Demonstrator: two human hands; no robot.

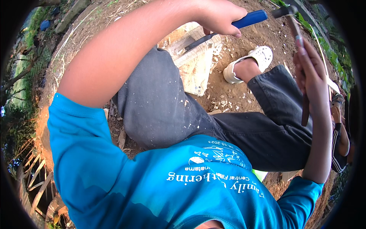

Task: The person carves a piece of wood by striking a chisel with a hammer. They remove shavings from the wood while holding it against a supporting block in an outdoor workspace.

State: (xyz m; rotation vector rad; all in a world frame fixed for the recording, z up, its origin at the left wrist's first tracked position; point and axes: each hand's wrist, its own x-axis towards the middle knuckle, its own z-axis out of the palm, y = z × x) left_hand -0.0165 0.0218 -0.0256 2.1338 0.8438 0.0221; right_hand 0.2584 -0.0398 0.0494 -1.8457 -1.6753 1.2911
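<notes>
My left hand [223, 18] is closed around a chisel with a blue handle [249, 19]. Its dark blade [200, 41] slants down to the left, the tip end at a cut recess in a pale piece of wood [199, 74]. That wood lies on the ground beside my bent knee. In my right hand [312, 70] is a hammer, gripped by its handle with the head [284, 11] uppermost. A small gap separates the hammer head from the butt of the chisel handle. Part of the wood is hidden behind my left forearm and knee.
Wood chips [225, 102] litter the brown soil. My foot in a cream clog [263, 57] rests just right of the wood. At the far right edge another person's leg and sandalled foot [337, 100] show. Green plants [335, 57] and a grey beam border the ground.
</notes>
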